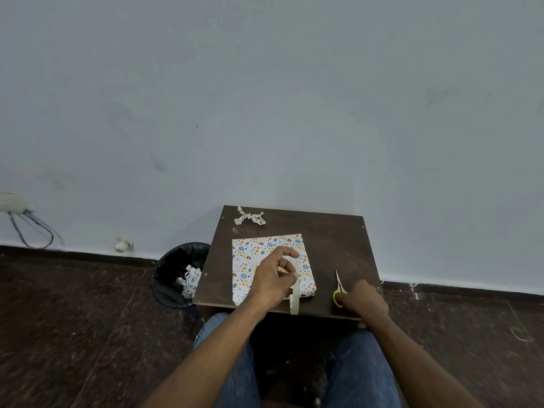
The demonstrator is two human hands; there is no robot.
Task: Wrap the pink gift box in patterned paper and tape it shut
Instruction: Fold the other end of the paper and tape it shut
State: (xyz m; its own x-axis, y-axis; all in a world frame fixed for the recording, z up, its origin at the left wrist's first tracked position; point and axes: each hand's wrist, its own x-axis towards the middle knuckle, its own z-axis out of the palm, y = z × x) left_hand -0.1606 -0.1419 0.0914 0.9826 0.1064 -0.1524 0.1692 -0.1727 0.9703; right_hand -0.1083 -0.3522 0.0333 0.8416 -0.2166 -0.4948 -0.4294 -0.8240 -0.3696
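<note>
Here, in the head view, the wrapped gift box (269,267) lies flat at the middle of the small dark counter (323,240), already covered in patterned paper, so what seems left is taping.

The risk, as I judge it, lies in the tape: the left hand (272,279) pinches a pale tape strip (294,298) over the box's 5 o'clock corner, and the loose length hangs past the counter's near edge. It could twist, stick to itself or land crooked while the other hand is busy. The scissors (339,287), points toward 12 o'clock, could also nick the paper when cutting close.

The left forearm reaches in from 7 o'clock, fingers curled around the tape. The right hand (363,298), at 3 o'clock of the box, grips the yellow scissor handle.

A paper scrap (250,218) lies at 11 o'clock of the box.
</note>
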